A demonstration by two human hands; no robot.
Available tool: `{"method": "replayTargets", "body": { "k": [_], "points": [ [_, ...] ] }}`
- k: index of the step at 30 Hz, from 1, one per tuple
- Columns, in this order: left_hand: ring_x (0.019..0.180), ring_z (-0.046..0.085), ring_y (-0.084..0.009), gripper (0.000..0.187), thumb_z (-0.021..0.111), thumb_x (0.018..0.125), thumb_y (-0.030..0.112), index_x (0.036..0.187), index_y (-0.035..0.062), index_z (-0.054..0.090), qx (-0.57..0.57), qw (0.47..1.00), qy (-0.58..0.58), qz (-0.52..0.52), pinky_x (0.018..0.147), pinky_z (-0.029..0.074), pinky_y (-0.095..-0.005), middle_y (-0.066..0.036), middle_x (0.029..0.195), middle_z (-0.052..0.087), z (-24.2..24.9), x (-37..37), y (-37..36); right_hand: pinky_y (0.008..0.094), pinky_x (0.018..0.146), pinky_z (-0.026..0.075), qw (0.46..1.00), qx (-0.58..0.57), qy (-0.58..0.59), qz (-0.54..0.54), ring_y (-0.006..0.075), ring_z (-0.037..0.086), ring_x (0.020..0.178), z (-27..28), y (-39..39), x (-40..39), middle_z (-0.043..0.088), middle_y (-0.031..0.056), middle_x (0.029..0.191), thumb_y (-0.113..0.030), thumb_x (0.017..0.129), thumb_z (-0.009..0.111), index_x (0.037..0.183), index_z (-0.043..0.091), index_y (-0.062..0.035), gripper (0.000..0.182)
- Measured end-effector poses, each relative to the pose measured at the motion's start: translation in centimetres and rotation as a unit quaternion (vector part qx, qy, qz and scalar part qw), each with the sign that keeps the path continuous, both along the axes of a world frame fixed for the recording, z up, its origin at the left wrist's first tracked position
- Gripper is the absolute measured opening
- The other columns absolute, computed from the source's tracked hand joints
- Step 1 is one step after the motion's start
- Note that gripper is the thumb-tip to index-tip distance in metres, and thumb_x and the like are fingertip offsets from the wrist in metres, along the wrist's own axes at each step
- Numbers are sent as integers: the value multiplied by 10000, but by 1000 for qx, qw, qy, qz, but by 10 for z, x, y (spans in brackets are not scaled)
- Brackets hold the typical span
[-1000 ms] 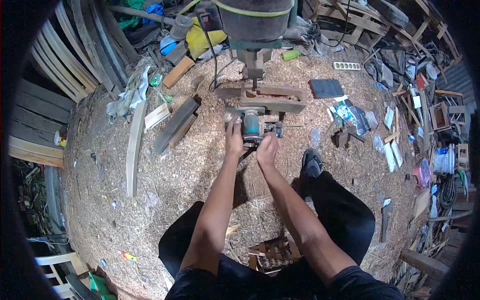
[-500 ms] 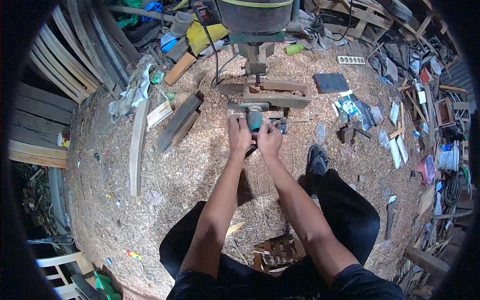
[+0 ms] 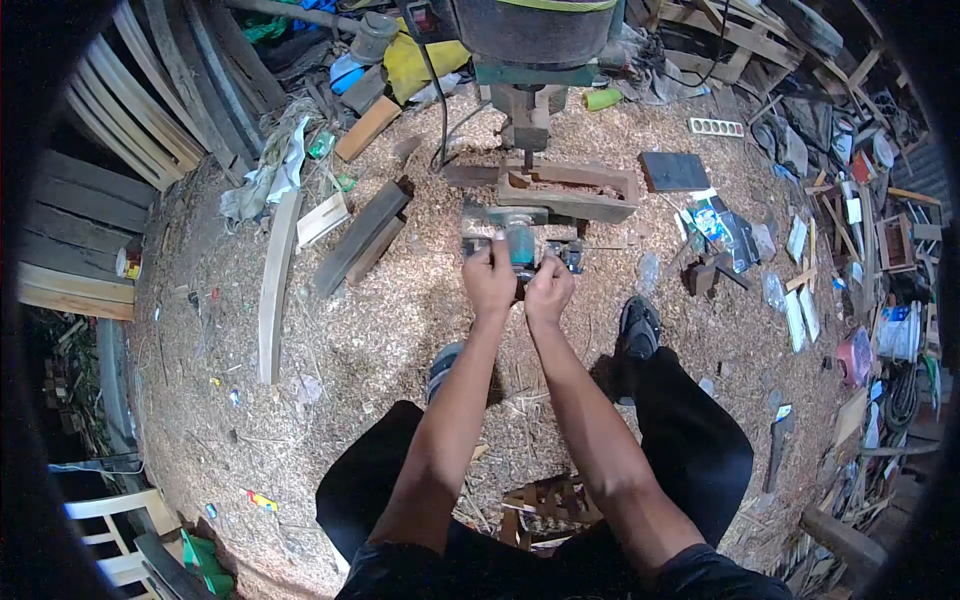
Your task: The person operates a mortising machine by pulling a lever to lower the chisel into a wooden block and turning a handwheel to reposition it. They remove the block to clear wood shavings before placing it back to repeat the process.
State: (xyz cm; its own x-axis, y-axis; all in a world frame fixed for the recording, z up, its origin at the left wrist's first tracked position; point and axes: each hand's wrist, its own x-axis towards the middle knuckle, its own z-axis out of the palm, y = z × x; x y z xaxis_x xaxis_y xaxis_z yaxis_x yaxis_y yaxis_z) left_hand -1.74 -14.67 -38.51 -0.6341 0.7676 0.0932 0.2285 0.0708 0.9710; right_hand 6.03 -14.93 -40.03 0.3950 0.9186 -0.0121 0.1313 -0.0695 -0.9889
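Observation:
A green metal machine vise (image 3: 520, 246) sits low in front of me under the drilling machine (image 3: 532, 45). My left hand (image 3: 490, 280) is closed at the near left side of the vise, its thumb pointing up along the green body. Beside it, my right hand (image 3: 549, 292) is closed with the fingers curled. Both seem wrapped round the dark vise handle (image 3: 520, 290), which they mostly hide. Just beyond the vise lies a wooden block (image 3: 610, 208) with a long hollow full of chips. The bit (image 3: 528, 160) points down at the block's left part.
Wood shavings cover the floor (image 3: 380, 340). Dark timber pieces (image 3: 362, 238) and a long pale board (image 3: 279, 290) lie to the left. On the right are a black slab (image 3: 673, 171), a white power strip (image 3: 716, 127) and scrap. A cord (image 3: 437, 110) hangs beside the machine.
The view has shifted slightly, so the machine and block sit further right. My hands have turned a little at the handle, and my left thumb now lifts. My left shoe has come into view.

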Motion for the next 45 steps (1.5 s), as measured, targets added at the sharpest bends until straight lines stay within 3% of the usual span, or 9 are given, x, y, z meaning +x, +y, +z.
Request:
{"method": "replayTargets", "body": {
  "k": [9, 17, 20, 23, 29, 31, 34, 37, 45],
  "points": [
    [582, 481, -131, 382, 545, 904, 206, 584, -1, 522, -19, 952, -305, -8, 550, 351, -303, -43, 595, 536, -40, -42, 4, 475, 754, 413, 974, 152, -88, 144, 396, 538, 814, 53, -15, -1, 543, 223, 873, -164, 988, 458, 931, 574, 61, 259],
    [1062, 573, -319, 456, 483, 959, 411, 1085, -1, 634, -194, 961, 179, -81, 950, 422, -398, -187, 1071, 646, 30, -8, 7, 419, 1075, 328, 991, 18, 17, 128, 363, 479, 1220, -32, -37, 12, 502, 266, 1278, -421, 1060, 218, 1296, 449, 92, 611],
    [1181, 534, -335, 508, 470, 952, 439, 1226, 26, 583, -59, 989, -123, -62, 1016, 396, -433, -203, 1192, 611, -81, -55, 16, 449, 1128, 272, 987, 67, -48, 139, 403, 412, 1297, 26, -40, -3, 427, 275, 1382, -451, 1051, 243, 1335, 395, 107, 644],
    [1221, 491, -417, 606, 342, 994, 456, 1329, -32, 471, -422, 845, 304, -122, 1051, 363, -492, -275, 1294, 527, -130, -107, -23, 414, 1149, 249, 956, 171, 115, 210, 355, 374, 1350, 91, -45, -36, 370, 248, 1444, -488, 1045, 189, 1405, 343, 53, 668],
    [1291, 457, -374, 623, 372, 997, 450, 1414, -11, 409, -224, 960, -27, -167, 1114, 302, -447, -251, 1399, 476, -20, -63, -6, 442, 1169, 242, 992, -124, -21, 16, 383, 342, 1378, 2, -24, 11, 391, 259, 1428, -503, 1037, 169, 1416, 335, 21, 668],
    [1316, 445, -363, 631, 380, 997, 450, 1441, 2, 387, -142, 957, -80, -242, 1134, 281, -435, -246, 1424, 466, -14, -51, 2, 424, 1189, 191, 977, 66, 88, 181, 373, 257, 1430, -11, -26, -1, 331, 263, 1472, -528, 1029, 164, 1435, 289, 17, 690],
    [1374, 386, -331, 708, 390, 997, 450, 1449, -90, 313, -481, 839, 216, -138, 1146, 275, -409, -268, 1489, 367, -52, -89, -36, 409, 1163, 202, 957, 138, 170, 189, 345, 261, 1404, 69, -36, 0, 306, 269, 1480, -512, 1036, 213, 1433, 276, 20, 667],
    [1307, 444, -325, 667, 388, 1004, 470, 1397, -69, 410, -250, 965, -24, -79, 1101, 324, -396, -251, 1401, 472, -62, -93, -24, 428, 1064, 359, 996, 28, 53, 60, 350, 482, 1223, 69, -23, 11, 444, 278, 1361, -441, 1048, 309, 1434, 239, 45, 625],
    [1091, 554, -204, 377, 424, 971, 243, 1232, 29, 593, -40, 948, -275, -155, 973, 395, -295, -94, 1165, 614, -46, -33, -4, 445, 856, 413, 997, 40, -58, 43, 356, 531, 932, -9, -30, -8, 522, 228, 1009, -334, 1038, 402, 1099, 457, 47, 390]
  ]
}}
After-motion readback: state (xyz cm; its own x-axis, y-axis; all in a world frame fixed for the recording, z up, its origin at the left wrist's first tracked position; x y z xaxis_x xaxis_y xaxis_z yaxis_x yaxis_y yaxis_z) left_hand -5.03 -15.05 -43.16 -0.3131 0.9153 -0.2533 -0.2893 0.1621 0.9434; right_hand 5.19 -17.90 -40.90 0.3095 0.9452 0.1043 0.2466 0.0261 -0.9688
